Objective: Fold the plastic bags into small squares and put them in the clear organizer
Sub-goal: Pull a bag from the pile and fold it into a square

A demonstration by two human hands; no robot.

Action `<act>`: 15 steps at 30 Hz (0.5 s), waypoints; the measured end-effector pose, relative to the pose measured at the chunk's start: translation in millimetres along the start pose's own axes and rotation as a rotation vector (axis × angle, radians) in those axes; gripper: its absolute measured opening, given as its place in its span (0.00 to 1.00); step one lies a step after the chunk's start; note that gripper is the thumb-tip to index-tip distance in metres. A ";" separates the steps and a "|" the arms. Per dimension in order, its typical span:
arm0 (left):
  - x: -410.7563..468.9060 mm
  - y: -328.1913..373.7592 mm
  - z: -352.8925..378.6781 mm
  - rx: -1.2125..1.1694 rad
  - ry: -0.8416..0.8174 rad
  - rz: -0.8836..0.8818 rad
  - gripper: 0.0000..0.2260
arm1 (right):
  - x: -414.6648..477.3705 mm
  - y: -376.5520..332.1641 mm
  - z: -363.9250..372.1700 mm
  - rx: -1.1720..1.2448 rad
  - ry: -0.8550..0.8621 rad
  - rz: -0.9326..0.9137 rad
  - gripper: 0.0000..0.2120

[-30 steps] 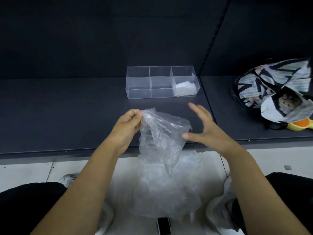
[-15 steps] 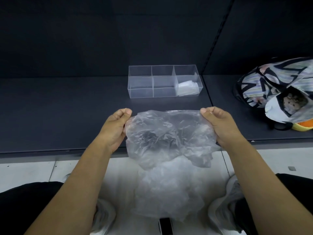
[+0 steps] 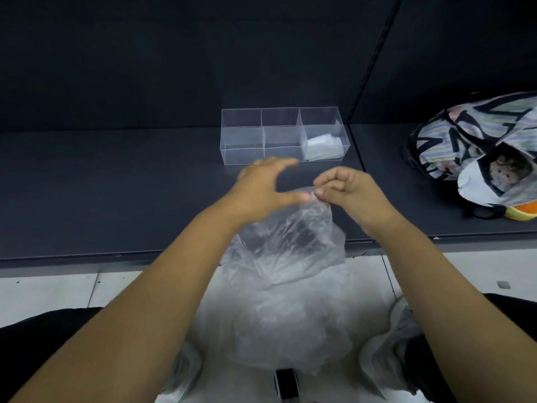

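Right hand (image 3: 345, 190): plastic bag (image 3: 290, 245) pinched at its top edge, presumably hung for straightening; left hand (image 3: 261, 193) held spread alongside, grasping nothing.

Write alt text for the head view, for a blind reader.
A person's right hand pinches the top edge of a clear plastic bag that hangs before a dark shelf, the open left hand close beside. Behind stands the clear organizer, folded plastic in its right compartment; a pile of bags lies on the floor.

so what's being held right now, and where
The right hand pinches the plastic bag at its top edge; the left hand is open, thumb beside that spot.
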State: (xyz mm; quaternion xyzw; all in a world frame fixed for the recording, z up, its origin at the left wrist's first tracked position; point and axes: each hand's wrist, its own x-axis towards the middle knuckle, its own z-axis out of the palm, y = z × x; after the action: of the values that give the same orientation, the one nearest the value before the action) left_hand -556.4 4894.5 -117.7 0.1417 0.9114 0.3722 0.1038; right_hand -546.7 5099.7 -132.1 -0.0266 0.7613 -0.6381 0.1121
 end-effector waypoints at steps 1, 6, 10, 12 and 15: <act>6.4 10.8 4.8 -0.034 -0.064 0.010 0.23 | 3.2 -3.9 4.0 0.005 -0.013 -0.011 0.05; 22.4 -2.4 -0.4 -0.418 0.080 -0.161 0.07 | 12.6 1.0 -19.3 -0.019 0.195 0.078 0.04; 19.6 -34.9 -10.8 -0.552 0.193 -0.259 0.09 | 2.7 21.3 -47.1 -0.015 0.145 0.019 0.10; 19.2 -45.5 -12.0 -0.591 0.215 -0.286 0.10 | -1.9 23.3 -49.5 0.009 -0.106 -0.024 0.17; 21.2 -54.9 -12.7 -0.639 0.233 -0.312 0.10 | 7.1 27.2 -34.1 -0.137 -0.313 0.064 0.22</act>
State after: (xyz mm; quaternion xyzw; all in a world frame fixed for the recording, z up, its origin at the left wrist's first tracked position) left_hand -589.9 4855.9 -149.4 -0.0817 0.7655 0.6313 0.0939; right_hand -557.9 5136.3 -154.2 -0.1089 0.7766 -0.5691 0.2473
